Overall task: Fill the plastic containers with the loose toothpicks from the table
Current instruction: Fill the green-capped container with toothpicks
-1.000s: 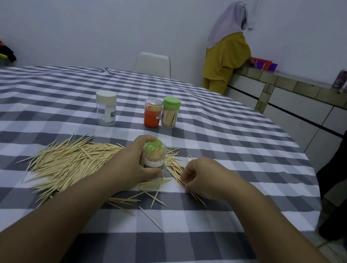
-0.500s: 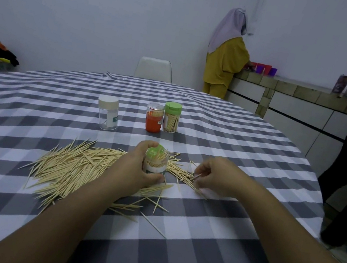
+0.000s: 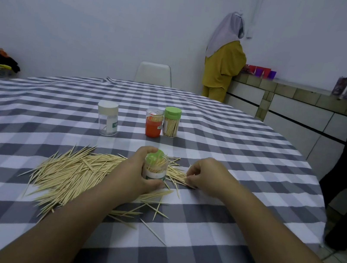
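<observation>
Centrally, the left hand (image 3: 136, 175) grips the open green-based toothpick container (image 3: 155, 167), upright among the loose toothpicks (image 3: 70, 172); the right hand (image 3: 209, 174) pinches several just right of it. Risk: a misaligned bundle may catch the rim and scatter.

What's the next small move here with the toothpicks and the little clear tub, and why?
Probably lift the few wooden toothpicks that the right hand pinches and drop them into the small clear plastic container, which the left hand holds upright, its top open, part full, beside that hand, while many lie loose on the checked tablecloth.
</observation>
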A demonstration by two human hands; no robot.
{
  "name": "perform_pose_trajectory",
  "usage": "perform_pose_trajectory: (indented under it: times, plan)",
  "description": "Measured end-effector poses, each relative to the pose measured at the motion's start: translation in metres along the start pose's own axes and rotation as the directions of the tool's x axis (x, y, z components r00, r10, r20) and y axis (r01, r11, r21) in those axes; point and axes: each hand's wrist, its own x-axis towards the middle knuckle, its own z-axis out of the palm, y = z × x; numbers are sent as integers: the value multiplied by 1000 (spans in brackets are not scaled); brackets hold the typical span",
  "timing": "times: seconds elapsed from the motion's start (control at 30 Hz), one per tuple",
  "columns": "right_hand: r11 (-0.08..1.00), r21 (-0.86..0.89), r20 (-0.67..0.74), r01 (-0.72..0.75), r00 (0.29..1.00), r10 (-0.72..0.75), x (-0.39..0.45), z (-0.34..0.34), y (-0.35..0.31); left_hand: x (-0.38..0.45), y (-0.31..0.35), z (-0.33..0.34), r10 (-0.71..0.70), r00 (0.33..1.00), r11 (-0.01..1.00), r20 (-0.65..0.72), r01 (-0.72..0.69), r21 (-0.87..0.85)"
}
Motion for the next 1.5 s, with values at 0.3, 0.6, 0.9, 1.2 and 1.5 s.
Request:
perform_pose_trajectory:
  times: [0.3, 0.6, 0.9, 1.2, 1.5]
  plan:
    - [947, -295, 69, -128, 986, 155, 25, 2, 8, 2, -1, -1, -7, 1000, 1000, 6, 7, -15]
    - [999, 33, 83, -21, 996, 18, 21, 6, 3, 2, 0, -1, 2, 1000, 1000, 5, -2, -17]
    - [957, -292, 189, 4, 980, 54, 25, 8, -19, 2, 1, -1, 7, 1000, 1000, 2, -7, -17]
    - [890, -455, 54, -7, 998, 36, 29, 24, -32, 0, -1, -1, 34, 999, 999, -16, -34, -10]
    - [821, -563, -67, 99, 984, -164, 21, 32, -28, 0, 1, -1, 27, 1000, 999, -13, -28, -31]
